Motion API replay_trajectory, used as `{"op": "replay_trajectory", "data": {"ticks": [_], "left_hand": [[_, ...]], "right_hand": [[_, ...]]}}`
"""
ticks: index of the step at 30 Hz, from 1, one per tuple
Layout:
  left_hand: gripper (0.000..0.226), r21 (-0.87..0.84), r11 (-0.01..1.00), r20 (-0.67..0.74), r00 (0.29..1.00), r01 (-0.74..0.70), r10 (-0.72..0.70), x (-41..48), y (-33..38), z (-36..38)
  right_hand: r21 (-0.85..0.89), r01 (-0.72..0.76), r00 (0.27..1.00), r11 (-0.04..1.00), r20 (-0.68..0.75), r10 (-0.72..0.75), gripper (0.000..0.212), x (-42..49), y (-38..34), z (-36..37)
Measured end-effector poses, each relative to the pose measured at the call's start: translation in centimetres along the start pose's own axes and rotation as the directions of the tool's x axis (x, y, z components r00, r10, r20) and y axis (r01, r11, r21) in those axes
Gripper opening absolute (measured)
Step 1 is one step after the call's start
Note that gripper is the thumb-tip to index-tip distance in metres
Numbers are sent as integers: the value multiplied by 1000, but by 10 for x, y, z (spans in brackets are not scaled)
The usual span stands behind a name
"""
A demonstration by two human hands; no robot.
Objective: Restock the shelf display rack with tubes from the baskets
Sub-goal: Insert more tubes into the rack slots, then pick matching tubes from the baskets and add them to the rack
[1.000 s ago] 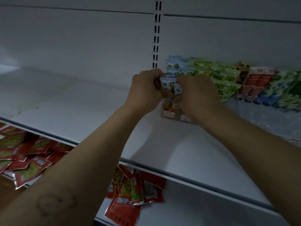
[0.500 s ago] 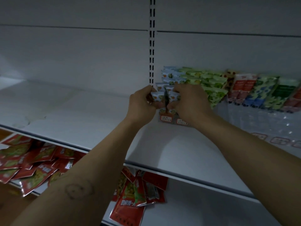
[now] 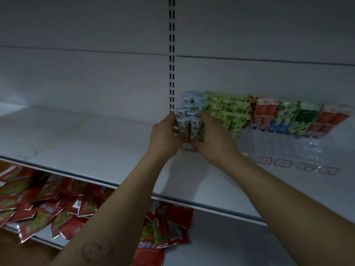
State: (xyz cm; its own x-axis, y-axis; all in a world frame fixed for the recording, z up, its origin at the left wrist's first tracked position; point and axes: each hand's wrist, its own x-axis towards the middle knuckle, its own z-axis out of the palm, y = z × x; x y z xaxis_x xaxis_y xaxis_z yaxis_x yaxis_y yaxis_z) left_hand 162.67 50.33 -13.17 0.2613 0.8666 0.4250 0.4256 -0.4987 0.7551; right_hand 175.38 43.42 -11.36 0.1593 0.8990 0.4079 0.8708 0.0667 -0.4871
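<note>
Gripping a small bunch of pale blue tubes (image 3: 189, 127) printed with fruit, the left hand (image 3: 165, 135) and right hand (image 3: 213, 143) curl round it from either side, at the left end of the clear rack (image 3: 288, 148) on the white shelf (image 3: 96, 150). Green, red and blue tubes fill the rows to the right. Red-framed labels (image 3: 263, 160) along the rack front are too blurred to read. Red packets (image 3: 38, 204) lie on the shelf below; one bears white Chinese characters.
</note>
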Motion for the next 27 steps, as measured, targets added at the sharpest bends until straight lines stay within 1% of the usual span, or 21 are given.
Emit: {"op": "replay_trajectory", "data": {"ticks": [2, 4, 5, 7, 8, 10, 13, 16, 18, 19, 21, 23, 25, 27], "left_hand": [[59, -29, 995, 49, 995, 91, -89, -15, 7, -3], [75, 91, 987, 68, 988, 129, -136, -33, 17, -7], [78, 172, 980, 67, 991, 102, -115, -43, 23, -9], [74, 339, 940, 90, 996, -26, -5, -64, 39, -17], [69, 402, 909, 128, 990, -105, 58, -75, 48, -20], [61, 460, 863, 230, 967, -208, 111, -100, 63, -27], [54, 449, 855, 324, 939, -259, 114, -142, 68, -30], [43, 407, 852, 338, 921, -330, 194, -181, 59, -22], [38, 405, 834, 365, 903, -375, 228, -203, 49, -9], [38, 400, 835, 383, 896, -379, 224, -214, 44, -2], [38, 388, 848, 432, 884, -362, 179, -236, 31, 15], [38, 403, 851, 508, 856, -338, 99, -258, 17, 29], [42, 446, 844, 596, 803, -297, -32, -277, 0, 41], [43, 479, 846, 672, 718, -237, -179, -293, -19, 49]], "right_hand": [[103, -14, 997, 995, -72, 22, 76, -18, -3, -14], [114, -18, 997, 993, -79, 27, 83, -37, -6, -35], [82, -18, 998, 996, -58, 23, 87, -48, -6, -46], [-37, -21, 1000, 999, -19, 21, 91, -72, -6, -66], [-81, -26, 1000, 996, -3, 26, 90, -85, -4, -73], [-127, -46, 998, 991, 32, 50, 87, -112, -2, -84], [-139, -43, 997, 989, 64, 53, 77, -155, 2, -88], [-84, -3, 997, 996, 78, 9, 59, -199, 6, -83], [-36, -6, 992, 999, 128, 10, 49, -223, 10, -74], [-28, -21, 985, 999, 172, 26, 45, -233, 12, -69], [-38, -71, 953, 997, 292, 79, 42, -249, 19, -53], [-101, -107, 889, 989, 436, 141, 46, -264, 32, -31], [-215, -101, 813, 971, 544, 205, 51, -281, 51, -9], [-278, -88, 732, 957, 634, 251, 53, -300, 71, 11]]}}
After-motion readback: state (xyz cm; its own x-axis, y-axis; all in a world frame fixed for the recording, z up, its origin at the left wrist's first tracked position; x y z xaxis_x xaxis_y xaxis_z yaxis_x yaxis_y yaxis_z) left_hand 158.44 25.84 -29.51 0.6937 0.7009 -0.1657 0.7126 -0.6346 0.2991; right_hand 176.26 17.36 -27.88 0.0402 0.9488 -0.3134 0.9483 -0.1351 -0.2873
